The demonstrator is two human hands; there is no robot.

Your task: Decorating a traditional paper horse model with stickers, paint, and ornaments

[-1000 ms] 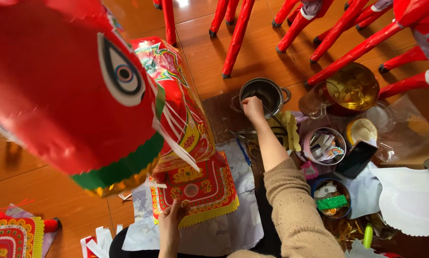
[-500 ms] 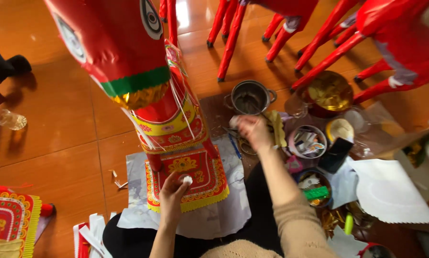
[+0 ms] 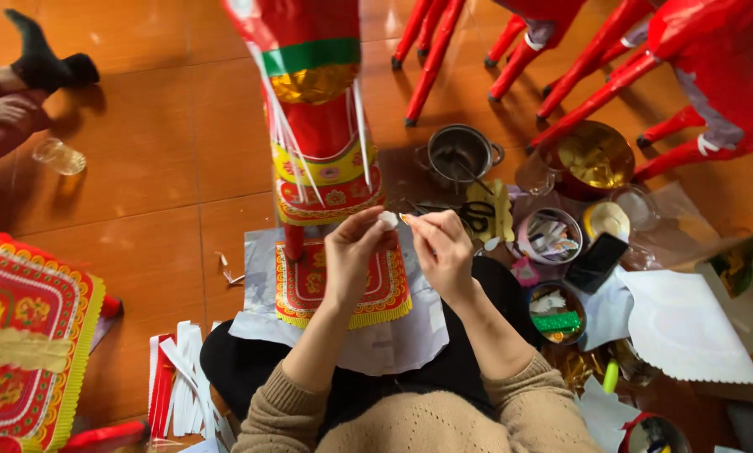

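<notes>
The person sits on the floor (image 3: 158, 168) with both hands raised in front of the chest, meeting over a red paper figure (image 3: 322, 151) decorated with gold and green bands. The left hand (image 3: 351, 252) pinches a small white paper scrap (image 3: 388, 220) between thumb and forefinger, so the scrap sits right at the fingertips, just beside the lower patterned edge of the figure. The right hand (image 3: 442, 247) comes in from the other side, its fingers closed together on the tip of something thin and pale that touches or nearly touches the scrap; what that thin piece is cannot be told. The two hands are almost touching at the fingertips.

Under the hands lies a red and yellow fringed paper panel (image 3: 343, 289) on a sheet of white paper (image 3: 393, 344), spread over the person's dark lap. Beyond the right hand stand a small metal pot (image 3: 458, 151), black-handled scissors (image 3: 477, 216), a round tub of paper bits (image 3: 548, 235) and a dark phone (image 3: 596, 262). White and red paper strips (image 3: 175, 377) lie on the floor by the left knee. Another person's feet (image 3: 24, 84) show at the far left, beside a clear glass (image 3: 59, 156).
</notes>
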